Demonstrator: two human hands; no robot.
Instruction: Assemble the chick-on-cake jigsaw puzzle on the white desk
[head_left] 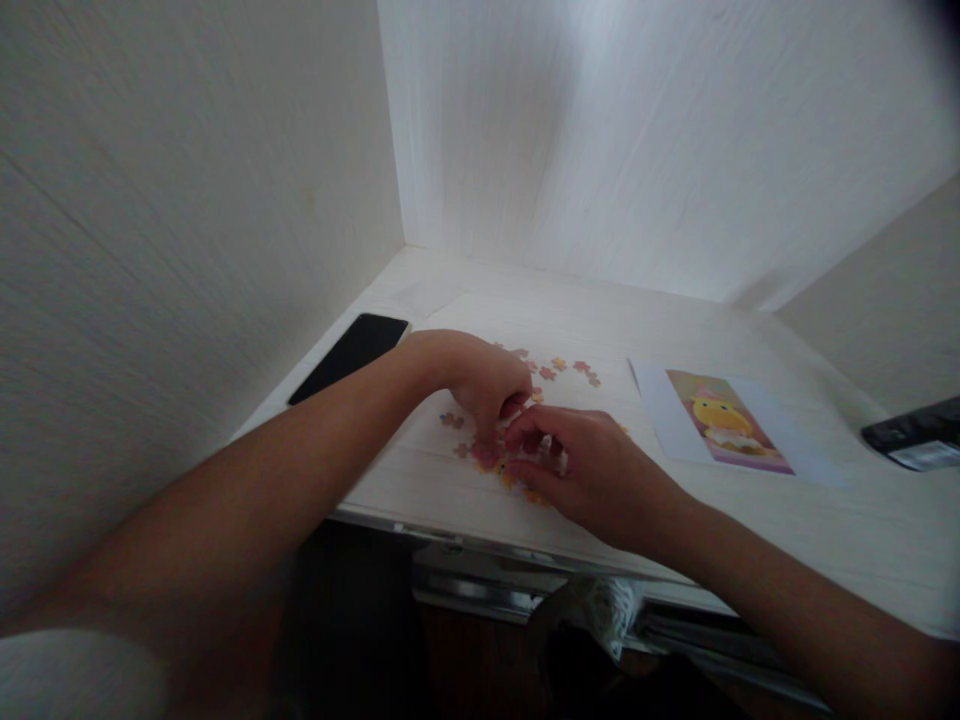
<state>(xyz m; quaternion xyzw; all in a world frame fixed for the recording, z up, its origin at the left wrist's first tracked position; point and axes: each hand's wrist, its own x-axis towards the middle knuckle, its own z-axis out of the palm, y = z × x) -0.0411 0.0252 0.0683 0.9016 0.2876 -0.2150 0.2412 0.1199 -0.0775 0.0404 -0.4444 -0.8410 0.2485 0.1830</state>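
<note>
Small jigsaw pieces [559,366] in pink and orange lie scattered on a white wooden desk [720,530]. My left hand [487,385] reaches in from the left, fingers curled down and pressing on pieces [486,455] near the desk's front. My right hand [581,465] comes from the right, fingers pinched together around a piece right beside the left fingertips. Both hands touch at the same cluster of joined pieces, partly hiding it.
A reference picture [724,420] of a yellow duck on a white sheet lies to the right. A black phone [352,355] lies at the desk's left edge by the wall. A dark device [915,435] sits at far right. Walls close in behind and left.
</note>
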